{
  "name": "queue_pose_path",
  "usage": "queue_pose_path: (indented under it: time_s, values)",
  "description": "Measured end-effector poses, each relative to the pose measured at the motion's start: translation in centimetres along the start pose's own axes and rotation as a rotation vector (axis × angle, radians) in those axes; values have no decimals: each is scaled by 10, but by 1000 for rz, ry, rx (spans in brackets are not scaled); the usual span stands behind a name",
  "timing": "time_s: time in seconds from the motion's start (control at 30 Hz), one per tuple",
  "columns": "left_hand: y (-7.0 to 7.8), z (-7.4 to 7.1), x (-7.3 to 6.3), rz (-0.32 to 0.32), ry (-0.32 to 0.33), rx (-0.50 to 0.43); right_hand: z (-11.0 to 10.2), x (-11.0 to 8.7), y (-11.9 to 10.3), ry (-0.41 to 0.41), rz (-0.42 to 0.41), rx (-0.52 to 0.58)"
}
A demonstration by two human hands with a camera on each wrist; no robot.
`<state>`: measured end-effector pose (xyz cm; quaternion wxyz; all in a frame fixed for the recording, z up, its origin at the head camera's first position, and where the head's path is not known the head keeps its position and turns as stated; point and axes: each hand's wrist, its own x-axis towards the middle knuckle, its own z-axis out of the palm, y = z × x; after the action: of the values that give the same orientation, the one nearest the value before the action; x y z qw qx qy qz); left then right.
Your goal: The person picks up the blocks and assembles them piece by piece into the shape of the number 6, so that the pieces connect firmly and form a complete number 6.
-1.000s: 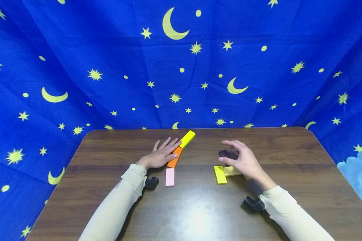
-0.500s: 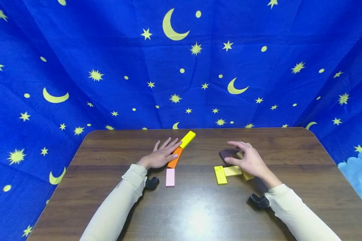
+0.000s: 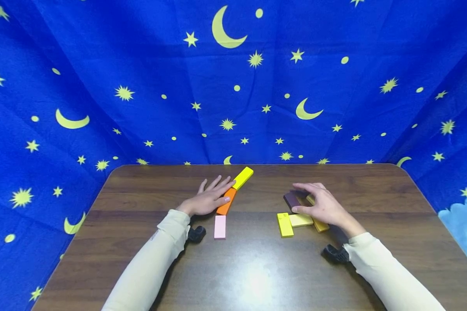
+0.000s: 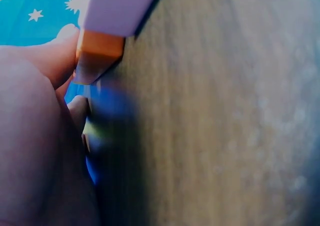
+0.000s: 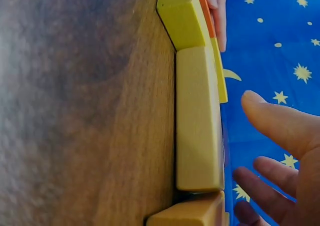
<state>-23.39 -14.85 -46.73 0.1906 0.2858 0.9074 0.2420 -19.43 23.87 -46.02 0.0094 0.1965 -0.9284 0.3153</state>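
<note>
My left hand (image 3: 206, 201) lies with fingers spread beside a bent row of flat wooden blocks in the head view. Its thumb rests on the orange block (image 3: 225, 209), and its fingertips reach the bright yellow block (image 3: 243, 178) behind. A pink block (image 3: 219, 228) is at the row's near end. My right hand (image 3: 322, 207) hovers over another cluster, thumb and fingers apart, gripping nothing. Under and around it lie a dark brown block (image 3: 291, 201), a cream block (image 5: 197, 121), a yellow block (image 3: 285, 225) and a tan block (image 3: 321, 226). Another tan block (image 3: 310, 199) is partly hidden.
The brown wooden table (image 3: 171, 276) ends at a blue curtain (image 3: 159, 86) with moons and stars. Black wrist mounts (image 3: 196, 234) hang below both wrists. Wood shows between the two block groups.
My right hand has shifted a little right, uncovering more of the dark brown block and the tan blocks. My left hand and its row have stayed put.
</note>
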Motion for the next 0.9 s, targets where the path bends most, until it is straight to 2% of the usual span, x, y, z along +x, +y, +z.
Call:
queue_pose_path:
  time_s: [0.23,0.9]
  values:
    - [0,1,0,-6,-8,3,0,2,1,-68,12,-22]
    - [0,0,-1,-4,-4,2,-1,6,6,-111,-25,-75]
